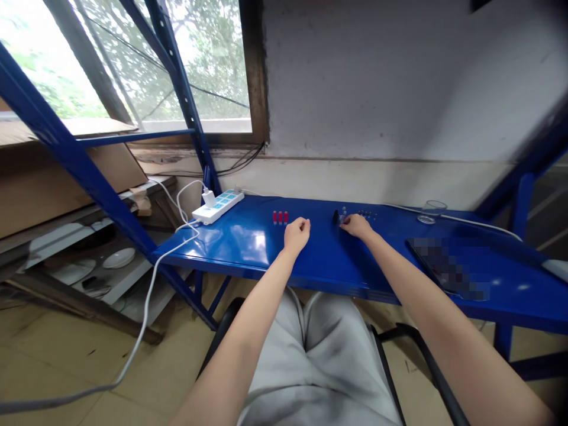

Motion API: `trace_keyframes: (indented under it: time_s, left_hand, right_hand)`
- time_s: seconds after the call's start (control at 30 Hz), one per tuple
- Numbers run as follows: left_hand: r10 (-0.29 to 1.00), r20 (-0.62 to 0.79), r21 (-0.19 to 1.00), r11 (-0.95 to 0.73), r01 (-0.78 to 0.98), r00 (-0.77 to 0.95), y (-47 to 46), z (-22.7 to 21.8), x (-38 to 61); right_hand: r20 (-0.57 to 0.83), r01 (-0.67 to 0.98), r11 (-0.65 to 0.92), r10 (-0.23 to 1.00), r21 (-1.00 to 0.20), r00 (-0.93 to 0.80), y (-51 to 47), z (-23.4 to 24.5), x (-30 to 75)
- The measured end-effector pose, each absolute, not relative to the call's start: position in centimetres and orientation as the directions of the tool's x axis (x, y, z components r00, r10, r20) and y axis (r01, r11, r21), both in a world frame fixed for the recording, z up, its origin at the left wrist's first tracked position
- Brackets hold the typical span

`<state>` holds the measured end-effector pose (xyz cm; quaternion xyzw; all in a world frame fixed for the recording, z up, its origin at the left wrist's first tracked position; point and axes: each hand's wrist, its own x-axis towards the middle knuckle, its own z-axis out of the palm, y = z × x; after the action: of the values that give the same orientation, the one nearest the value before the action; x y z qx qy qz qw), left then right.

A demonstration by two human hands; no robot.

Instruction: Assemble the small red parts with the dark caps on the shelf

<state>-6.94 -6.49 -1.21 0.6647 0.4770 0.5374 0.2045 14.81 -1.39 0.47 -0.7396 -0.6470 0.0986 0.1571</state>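
My left hand (296, 232) rests on the blue metal table (248, 242) with its fingers curled in, just right of three small red pieces (280, 217) standing in a row. What the fingers hold, if anything, is hidden. My right hand (356, 225) lies further right, fingers pinched on a small clear piece (343, 214) next to a small black object (336, 217). A scatter of tiny dark parts (367, 213) lies just beyond that hand.
A white power strip (218, 206) with a plugged charger and trailing white cable lies at the table's back left. A clear glass dish (430, 211) stands at the back right, a dark flat device (448, 269) at the right. Blue rack posts (66, 148) flank the table.
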Motion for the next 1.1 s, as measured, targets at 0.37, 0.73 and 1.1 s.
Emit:
trace_keyframes:
  time_s: [0.37,0.73,1.1]
  left_hand:
    - [0.844,0.183,0.921,-0.326,-0.212,-0.504,-5.3,-0.6,-7.9]
    - [0.801,-0.078,0.806,-0.3,-0.51,-0.594,-5.3,0.3,-8.7]
    - [0.819,-0.068,0.837,-0.264,-0.479,-0.57,-4.8,-0.3,-8.8]
  right_hand:
    - [0.308,0.916,0.159,0.95,-0.368,-0.042,-5.3,2.8,11.8]
    - [0.269,0.662,0.366,0.931,-0.654,-0.248,-2.5,-0.4,1.8]
    - [0.235,0.785,0.266,0.959,-0.559,-0.158,-0.8,-1.0,-2.2]
